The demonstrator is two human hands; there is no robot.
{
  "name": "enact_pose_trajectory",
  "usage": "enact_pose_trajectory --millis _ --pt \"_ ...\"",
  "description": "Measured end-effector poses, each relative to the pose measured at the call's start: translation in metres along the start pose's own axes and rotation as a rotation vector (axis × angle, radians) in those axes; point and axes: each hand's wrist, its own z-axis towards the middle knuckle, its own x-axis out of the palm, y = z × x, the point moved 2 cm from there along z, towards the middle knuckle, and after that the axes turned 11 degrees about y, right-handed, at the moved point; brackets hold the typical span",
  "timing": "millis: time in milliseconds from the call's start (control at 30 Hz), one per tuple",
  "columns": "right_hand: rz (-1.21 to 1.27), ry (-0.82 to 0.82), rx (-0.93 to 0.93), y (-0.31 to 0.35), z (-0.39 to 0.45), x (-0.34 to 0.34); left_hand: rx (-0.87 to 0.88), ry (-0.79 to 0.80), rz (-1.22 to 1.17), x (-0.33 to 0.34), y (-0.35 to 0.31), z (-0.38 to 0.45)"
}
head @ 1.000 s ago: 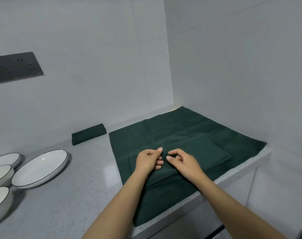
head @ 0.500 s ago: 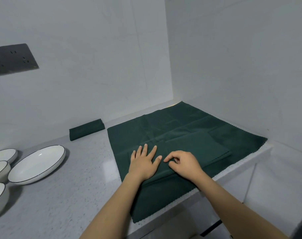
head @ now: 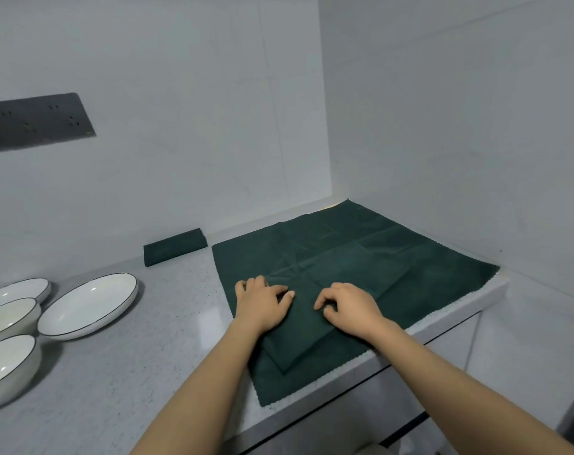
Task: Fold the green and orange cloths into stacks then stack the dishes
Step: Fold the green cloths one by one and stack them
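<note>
**Both hands on a partly folded green cloth at the counter corner**

Head view. A grey speckled counter (head: 121,372) runs into a corner between two pale walls. A large dark green cloth (head: 426,267) lies spread flat in that corner, its far tip reaching the wall junction and its near scalloped edge lying along the counter's front edge. On top of it lies a second green cloth, folded (head: 328,290) into a long rectangle that runs diagonally from near the front edge toward the right.

The left hand (head: 261,303) rests on the near-left part of the folded cloth. Its fingers are curled, knuckles up, with the thumb pointing right across the fabric; the fingertips appear to bear on the cloth, but I cannot tell whether they pinch a layer. The right hand (head: 351,307) sits just beside it on the same cloth, fingers bent and tips down on the fabric near the fold edge; a pinch cannot be confirmed here either. The two hands are close but not touching.

A small folded green cloth (head: 175,247) lies against the back wall, left of the spread cloth and apart from it.

At the left edge, four white dishes with dark rims sit on the counter: a wide shallow plate (head: 89,305), a second plate (head: 16,290) behind it, and two deeper bowls (head: 8,318) (head: 7,366), all partly cut off by the frame. A dark socket panel (head: 36,121) is mounted on the back wall above them.
</note>
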Motion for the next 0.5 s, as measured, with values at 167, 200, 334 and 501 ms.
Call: enact_pose_trajectory --millis 167,200,334,501 --pt "-0.18 -0.002 0.031 -0.001 0.014 -0.011 -0.037 -0.117 -0.052 -0.01 0.013 -0.034" --pt "-0.19 -0.003 0.039 0.0 0.018 -0.012 -0.042 -0.143 -0.072 -0.009 0.014 -0.04" --pt "-0.198 -0.004 0.031 0.005 0.029 -0.013 -0.026 -0.171 -0.087 -0.001 0.007 -0.057" --pt "-0.246 -0.058 0.01 0.009 0.023 -0.003 -0.078 -0.249 -0.017 0.005 0.002 -0.064"
